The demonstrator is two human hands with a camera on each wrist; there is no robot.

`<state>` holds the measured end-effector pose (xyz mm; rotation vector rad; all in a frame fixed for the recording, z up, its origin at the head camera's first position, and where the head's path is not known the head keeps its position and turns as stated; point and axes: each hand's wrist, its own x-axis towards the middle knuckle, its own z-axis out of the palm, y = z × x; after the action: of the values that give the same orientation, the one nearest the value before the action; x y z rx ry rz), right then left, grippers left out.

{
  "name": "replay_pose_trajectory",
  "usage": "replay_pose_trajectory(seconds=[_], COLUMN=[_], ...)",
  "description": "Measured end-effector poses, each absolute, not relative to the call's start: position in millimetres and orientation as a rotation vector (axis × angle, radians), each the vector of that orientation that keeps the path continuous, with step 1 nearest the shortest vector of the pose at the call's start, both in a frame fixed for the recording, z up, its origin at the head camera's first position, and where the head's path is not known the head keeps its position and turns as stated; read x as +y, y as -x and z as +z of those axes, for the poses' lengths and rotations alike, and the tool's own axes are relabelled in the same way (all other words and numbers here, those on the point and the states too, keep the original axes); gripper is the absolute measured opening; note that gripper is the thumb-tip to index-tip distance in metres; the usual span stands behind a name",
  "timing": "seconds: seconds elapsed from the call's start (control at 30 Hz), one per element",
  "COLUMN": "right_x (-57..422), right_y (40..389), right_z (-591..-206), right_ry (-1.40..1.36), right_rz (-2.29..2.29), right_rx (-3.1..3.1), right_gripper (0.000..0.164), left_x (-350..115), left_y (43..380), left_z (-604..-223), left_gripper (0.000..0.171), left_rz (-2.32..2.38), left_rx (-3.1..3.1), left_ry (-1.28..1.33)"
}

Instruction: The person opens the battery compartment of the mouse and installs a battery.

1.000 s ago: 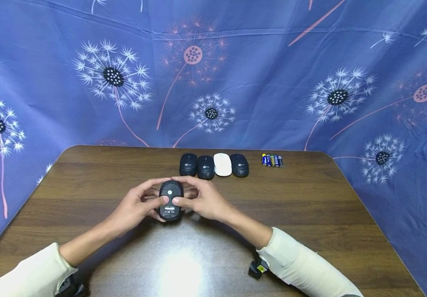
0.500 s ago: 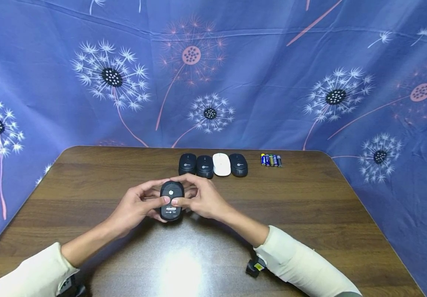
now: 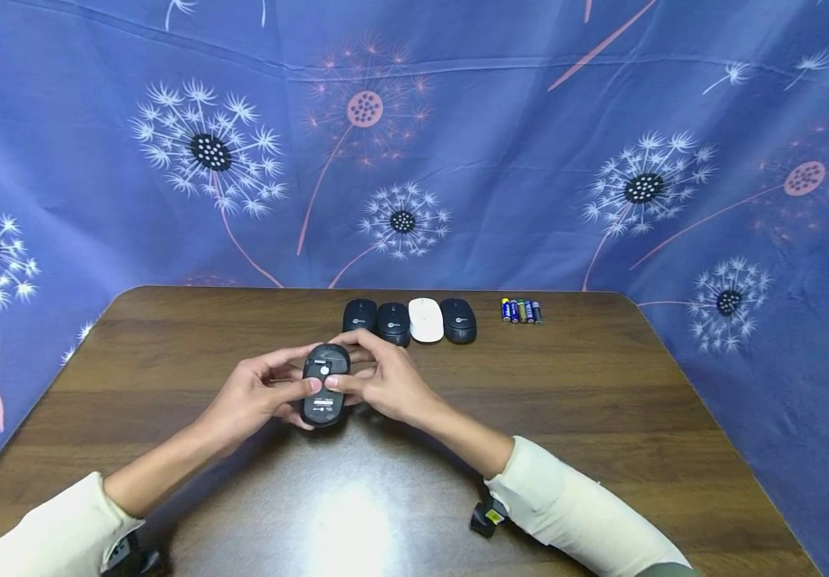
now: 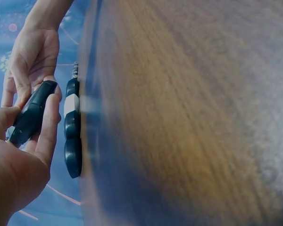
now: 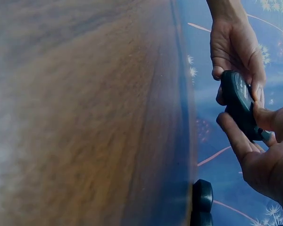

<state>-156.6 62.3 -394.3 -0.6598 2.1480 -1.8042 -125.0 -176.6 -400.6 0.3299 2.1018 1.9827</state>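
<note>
A black computer mouse is held between both hands with its labelled underside facing up. My left hand grips its left side, thumb on the underside and fingers beneath. From the other side my right hand grips it too, its thumb pressing near the middle. Towards the far end of the underside, a recess with a pale strip shows above a round white spot. In the right wrist view the mouse appears edge-on, a small greenish piece sticking out at its end by the right fingers.
Behind the hands, a row holds black mice and one white mouse. Right of them, several small batteries lie side by side. The wooden table ends at a blue dandelion-print cloth.
The mouse has tilted slightly, and a recess now shows at the far end of its underside, where a smooth surface was earlier. Both hands keep their grip. The head view has shifted a little.
</note>
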Motion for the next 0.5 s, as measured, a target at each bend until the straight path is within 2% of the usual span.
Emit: replay_pose_trajectory(seconds=[0.5], right_x=[63], right_y=[167], right_z=[-389], right_ry=[0.738], right_rz=[-1.899], right_rx=[2.417], right_gripper=[0.034], left_x=[-177], left_y=[125], left_z=[-404], left_gripper=[0.064], left_rz=[1.922], left_rx=[2.120], left_ry=[-0.306])
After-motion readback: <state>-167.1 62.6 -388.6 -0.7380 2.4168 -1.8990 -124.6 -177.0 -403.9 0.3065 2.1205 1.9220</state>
